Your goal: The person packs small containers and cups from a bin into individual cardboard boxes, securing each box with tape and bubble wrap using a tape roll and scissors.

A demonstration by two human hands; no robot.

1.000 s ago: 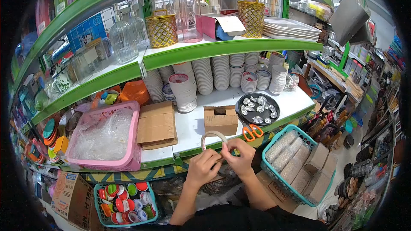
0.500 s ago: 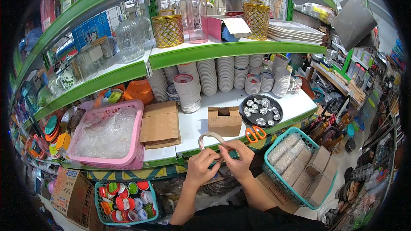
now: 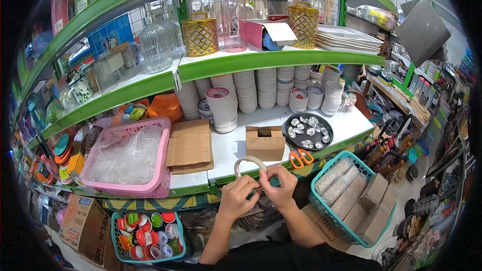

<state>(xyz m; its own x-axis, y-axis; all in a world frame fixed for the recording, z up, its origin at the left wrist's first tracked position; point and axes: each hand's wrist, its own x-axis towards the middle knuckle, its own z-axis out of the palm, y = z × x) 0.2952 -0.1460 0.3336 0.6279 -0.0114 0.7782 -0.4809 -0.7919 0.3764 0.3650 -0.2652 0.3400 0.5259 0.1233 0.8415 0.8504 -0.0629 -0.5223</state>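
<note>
Two-handed hold on a tape roll (image 3: 249, 161), upright, just in front of the green front edge of the shelf (image 3: 228, 145). Clamps the roll's lower rim with the left hand (image 3: 238, 195), grip closed on it, fingers curled round. Pinches the right side of the rim with the right hand (image 3: 280, 185), grip likewise closed on the roll, thumb and forefinger pressed to the band.

Against a second ago, hardly any change: same roll, same two-handed hold, same spot before the shelf edge, only small shifts of the fingertips along the rim. No strip drawn off the roll as yet, so, by the look of it, no further along than before. Cannot tell of any loose end under the fingertips.

Behind the roll, on the shelf: an open-topped cardboard box (image 3: 265, 143), orange scissors (image 3: 301, 157) just to its right, a black tray (image 3: 307, 131) of shiny wrapped pieces beyond those. Further left, flattened cardboard (image 3: 190, 145) and a pink basket (image 3: 163, 165) of bubble wrap. Lower right, off the shelf, a teal basket (image 3: 326, 169) with wrapped bundles and small boxes
</note>
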